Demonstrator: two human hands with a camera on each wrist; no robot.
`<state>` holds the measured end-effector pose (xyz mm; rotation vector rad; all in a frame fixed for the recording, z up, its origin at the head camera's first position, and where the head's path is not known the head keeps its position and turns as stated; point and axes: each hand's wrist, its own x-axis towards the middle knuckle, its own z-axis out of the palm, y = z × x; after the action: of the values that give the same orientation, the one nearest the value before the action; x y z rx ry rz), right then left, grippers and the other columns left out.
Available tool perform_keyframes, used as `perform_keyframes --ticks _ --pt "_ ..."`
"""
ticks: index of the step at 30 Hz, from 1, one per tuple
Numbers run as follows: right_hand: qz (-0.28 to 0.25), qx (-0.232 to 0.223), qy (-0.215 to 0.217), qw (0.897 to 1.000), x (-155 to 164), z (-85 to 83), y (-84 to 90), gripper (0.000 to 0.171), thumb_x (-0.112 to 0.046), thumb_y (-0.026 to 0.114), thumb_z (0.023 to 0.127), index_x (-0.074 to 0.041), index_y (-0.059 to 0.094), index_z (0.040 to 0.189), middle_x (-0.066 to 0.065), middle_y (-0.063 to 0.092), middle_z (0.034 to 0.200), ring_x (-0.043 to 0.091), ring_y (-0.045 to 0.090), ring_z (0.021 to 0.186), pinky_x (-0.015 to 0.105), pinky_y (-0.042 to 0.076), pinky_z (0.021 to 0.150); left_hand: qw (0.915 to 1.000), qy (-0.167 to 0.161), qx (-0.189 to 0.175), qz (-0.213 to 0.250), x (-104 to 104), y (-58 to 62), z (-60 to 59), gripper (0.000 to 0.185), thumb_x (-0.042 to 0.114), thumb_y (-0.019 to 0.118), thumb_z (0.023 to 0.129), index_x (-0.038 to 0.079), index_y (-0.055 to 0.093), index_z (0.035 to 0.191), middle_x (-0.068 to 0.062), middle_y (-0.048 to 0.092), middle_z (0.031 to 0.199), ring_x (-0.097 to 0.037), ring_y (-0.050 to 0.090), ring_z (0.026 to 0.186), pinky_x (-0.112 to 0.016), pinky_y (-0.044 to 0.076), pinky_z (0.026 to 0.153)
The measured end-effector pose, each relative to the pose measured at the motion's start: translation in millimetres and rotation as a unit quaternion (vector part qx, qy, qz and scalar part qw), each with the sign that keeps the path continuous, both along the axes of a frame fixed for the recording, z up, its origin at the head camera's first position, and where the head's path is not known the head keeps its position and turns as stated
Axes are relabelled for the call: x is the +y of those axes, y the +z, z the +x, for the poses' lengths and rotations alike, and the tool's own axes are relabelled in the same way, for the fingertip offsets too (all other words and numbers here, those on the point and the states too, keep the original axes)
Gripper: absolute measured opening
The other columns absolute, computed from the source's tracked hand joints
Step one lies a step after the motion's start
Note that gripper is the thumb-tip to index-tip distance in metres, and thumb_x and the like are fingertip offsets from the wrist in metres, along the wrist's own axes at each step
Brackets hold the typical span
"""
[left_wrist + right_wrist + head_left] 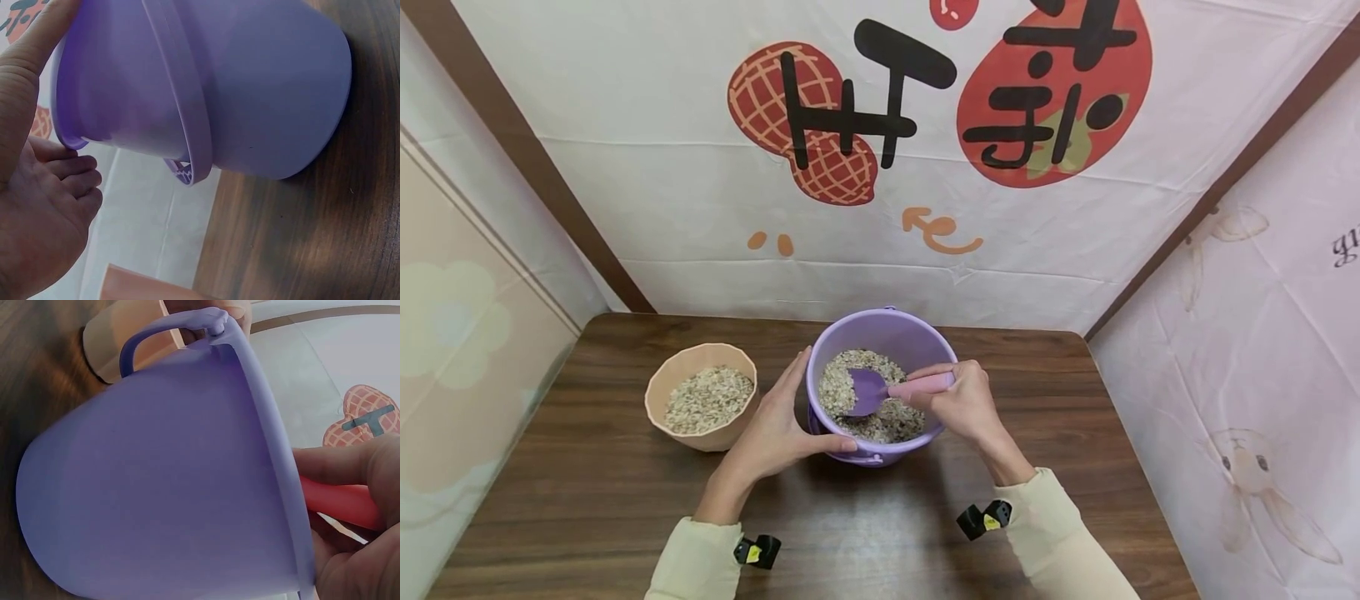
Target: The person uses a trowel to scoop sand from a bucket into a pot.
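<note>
A purple bucket [891, 333] [250, 81] [169, 481] stands mid-table, partly filled with a flaky grain mix [842, 379]. My left hand [782, 425] [37, 219] grips its left side, thumb curled along the near rim and fingers up the side. My right hand [962, 400] [362, 550] holds the pink handle [337, 500] of a purple spoon [868, 390], whose bowl lies in the grain inside the bucket. A beige bowl [700, 396] [144, 284] holding the same grain sits just left of the bucket.
The dark wooden table [587, 500] [325, 237] is boxed in by cloth-covered walls behind [880, 250], to the left and to the right. The bucket's carrying handle [162, 328] hangs down its side. Bare tabletop lies in front and to the right.
</note>
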<state>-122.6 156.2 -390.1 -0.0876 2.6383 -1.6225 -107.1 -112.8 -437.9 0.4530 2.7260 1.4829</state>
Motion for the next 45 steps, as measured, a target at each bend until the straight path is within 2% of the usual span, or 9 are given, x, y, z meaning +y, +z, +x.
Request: perform_keyframes --ticks 5,8,10,16,21,27,33,45 --pt "-0.039 -0.01 -0.007 0.999 1 -0.1 -3.1 0.024 -0.009 0.09 0.073 -0.006 0.082 0.095 0.001 0.077 0.083 0.018 0.071 0.092 0.026 0.054 0.069 1.0 0.0 -0.002 -0.004 -1 1.0 0.6 0.143 0.062 0.094 0.055 0.016 0.015 0.164 -0.013 0.019 0.167 -0.035 0.024 0.15 -0.058 0.026 0.118" --pt "-0.055 -0.012 -0.01 0.998 3 0.5 -4.0 0.025 -0.01 0.091 0.073 -0.006 0.082 0.096 0.003 0.078 0.085 0.019 0.071 0.093 0.026 0.055 0.073 1.0 0.001 -0.002 -0.007 -1 1.4 1.1 0.143 0.062 0.094 0.055 0.015 0.016 0.164 -0.013 0.02 0.167 -0.035 0.024 0.15 -0.058 0.026 0.118" --pt "-0.089 -0.02 -0.006 0.996 3 1.1 -4.6 0.023 -0.01 0.09 0.075 -0.005 0.082 0.096 0.005 0.078 0.088 0.021 0.073 0.092 0.027 0.058 0.076 1.0 0.003 -0.003 -0.007 -1 1.8 1.2 0.143 0.063 0.094 0.054 0.015 0.016 0.164 -0.013 0.019 0.167 -0.035 0.023 0.15 -0.058 0.026 0.118" --pt "-0.199 -0.032 0.0 0.979 7 6.4 -7.7 0.026 -0.008 0.088 0.078 0.0 0.08 0.101 0.012 0.077 0.093 0.029 0.074 0.092 0.034 0.06 0.083 1.0 0.002 0.002 -0.005 -1 0.0 0.6 0.143 0.064 0.094 0.054 0.016 0.017 0.164 -0.014 0.02 0.167 -0.036 0.024 0.15 -0.058 0.026 0.118" --pt "-0.26 -0.043 -0.026 0.964 12 13.9 -8.8 0.035 -0.003 0.086 0.078 0.005 0.075 0.11 0.017 0.076 0.095 0.032 0.074 0.097 0.038 0.059 0.087 1.0 0.003 0.006 -0.005 -1 -1.5 0.2 0.143 0.063 0.094 0.054 0.015 0.017 0.164 -0.015 0.02 0.166 -0.037 0.023 0.15 -0.059 0.025 0.118" --pt "-0.276 -0.047 -0.069 0.958 19 21.0 -9.5 0.047 -0.002 0.088 0.076 0.011 0.07 0.117 0.013 0.077 0.093 0.023 0.074 0.096 0.034 0.059 0.084 1.0 0.005 0.006 -0.005 -1 -0.8 0.8 0.143 0.064 0.094 0.053 0.015 0.017 0.164 -0.015 0.02 0.166 -0.037 0.024 0.15 -0.059 0.025 0.118" --pt "-0.293 -0.033 -0.081 0.952 30 27.3 -11.4 0.05 0.001 0.086 0.077 0.015 0.066 0.12 0.012 0.077 0.092 0.021 0.073 0.097 0.03 0.059 0.083 1.0 0.005 0.007 -0.003 -1 -0.4 0.6 0.143 0.064 0.094 0.053 0.014 0.018 0.164 -0.015 0.021 0.166 -0.037 0.024 0.15 -0.059 0.025 0.118" --pt "-0.307 -0.025 -0.091 0.947 44 36.9 -18.2 0.049 0.005 0.083 0.079 0.019 0.063 0.121 0.011 0.077 0.095 0.02 0.073 0.096 0.033 0.059 0.085 0.9998 0.011 0.002 -0.014 -2 1.7 3.5 0.145 0.064 0.094 0.053 0.014 0.016 0.164 -0.016 0.019 0.167 -0.038 0.023 0.15 -0.059 0.025 0.118"
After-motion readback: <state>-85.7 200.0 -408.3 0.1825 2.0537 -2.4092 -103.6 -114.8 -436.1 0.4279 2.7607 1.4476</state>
